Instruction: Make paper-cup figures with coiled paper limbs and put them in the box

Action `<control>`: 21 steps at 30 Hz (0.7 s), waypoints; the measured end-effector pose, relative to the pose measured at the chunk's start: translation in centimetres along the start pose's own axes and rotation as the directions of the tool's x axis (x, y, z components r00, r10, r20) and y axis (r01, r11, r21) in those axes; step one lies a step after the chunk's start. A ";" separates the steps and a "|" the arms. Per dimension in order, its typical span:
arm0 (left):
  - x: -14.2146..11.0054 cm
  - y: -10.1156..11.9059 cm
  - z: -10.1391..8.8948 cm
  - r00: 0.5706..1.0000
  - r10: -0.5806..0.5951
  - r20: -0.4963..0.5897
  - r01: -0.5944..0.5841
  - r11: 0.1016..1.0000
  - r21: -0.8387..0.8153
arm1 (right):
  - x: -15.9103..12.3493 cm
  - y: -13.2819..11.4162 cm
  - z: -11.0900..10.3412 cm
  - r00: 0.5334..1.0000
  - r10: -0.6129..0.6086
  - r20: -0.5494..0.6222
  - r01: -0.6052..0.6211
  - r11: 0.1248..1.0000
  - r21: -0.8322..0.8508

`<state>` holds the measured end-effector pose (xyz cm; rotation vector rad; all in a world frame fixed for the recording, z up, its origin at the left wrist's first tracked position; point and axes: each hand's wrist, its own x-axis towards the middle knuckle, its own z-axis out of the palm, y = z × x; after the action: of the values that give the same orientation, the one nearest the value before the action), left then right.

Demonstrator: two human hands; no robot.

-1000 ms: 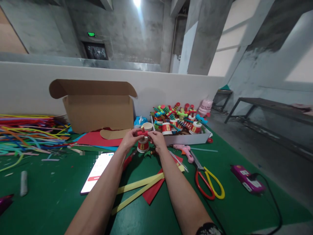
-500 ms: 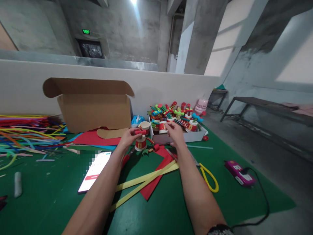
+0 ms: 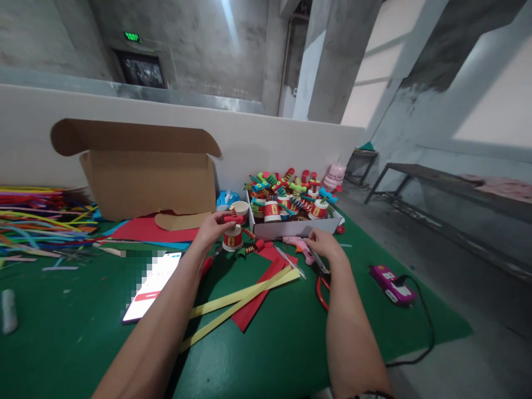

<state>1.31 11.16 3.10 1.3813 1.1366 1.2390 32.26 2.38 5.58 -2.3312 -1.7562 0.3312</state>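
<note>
My left hand (image 3: 211, 230) grips the red cross-piece (image 3: 233, 219) of a small figure whose base is an upturned red-and-white paper cup (image 3: 232, 239). A folded spring-like paper strip (image 3: 249, 234) hangs from its side. My right hand (image 3: 325, 244) is above the table's right part, its fingers curled together. Beside those fingertips lie a pink glue gun (image 3: 308, 256) and scissors with a red handle (image 3: 321, 293), partly behind my wrist. Whether the fingers hold anything is hidden.
A white box (image 3: 293, 227) full of paper-cup figures stands behind. Red paper (image 3: 253, 307), yellow strips (image 3: 226, 302) and a phone (image 3: 152, 291) lie in front. Left are an open cardboard box (image 3: 152, 183) and colourful strips (image 3: 37, 221). A purple device (image 3: 391, 284) with a cable sits right.
My right hand has moved from a cup figure at the white box down and right to the glue gun and scissors. My left hand keeps its hold. The view has shifted slightly.
</note>
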 end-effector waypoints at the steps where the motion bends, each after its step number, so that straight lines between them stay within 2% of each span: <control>1: 0.0 0.0 0.0 1.000 0.007 -0.002 -0.007 1.000 -0.001 | -0.1 -0.3 0.0 0.997 0.013 0.075 -0.012 1.000 -0.017; 4: 0.0 0.0 0.0 1.000 0.015 0.006 -0.015 1.000 -0.008 | -0.4 -0.9 0.2 0.975 0.059 0.216 -0.044 0.996 -0.074; 9: 0.1 -0.1 0.1 1.000 0.000 0.015 0.000 1.000 -0.006 | -0.3 -1.4 1.2 0.975 0.127 0.182 -0.091 0.977 -0.194; 13: 0.1 0.1 0.0 1.000 -0.001 0.013 0.001 1.000 -0.014 | -0.2 -1.5 1.3 0.979 0.155 0.131 -0.134 0.978 -0.161; 16: 0.0 0.3 0.0 1.000 0.008 0.028 -0.007 1.000 -0.009 | -0.4 -1.0 0.5 0.989 0.102 0.103 -0.105 0.994 0.025; 18: -0.1 0.4 0.0 0.999 0.007 0.031 -0.007 1.000 -0.001 | -0.7 -0.7 -0.3 0.995 0.073 0.072 -0.091 0.952 0.291; 19: -0.1 0.3 0.1 0.999 0.007 0.032 -0.007 1.000 -0.001 | -0.8 -0.7 -0.5 0.997 0.055 0.054 -0.074 0.890 0.451; 21: 0.0 0.2 0.1 0.999 0.006 0.036 -0.006 1.000 -0.010 | -1.0 -1.2 -0.8 1.000 0.009 0.021 -0.022 0.679 0.734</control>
<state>1.40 11.08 3.32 1.3949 1.1008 1.2180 31.16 1.68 6.76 -1.7339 -1.2479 0.8791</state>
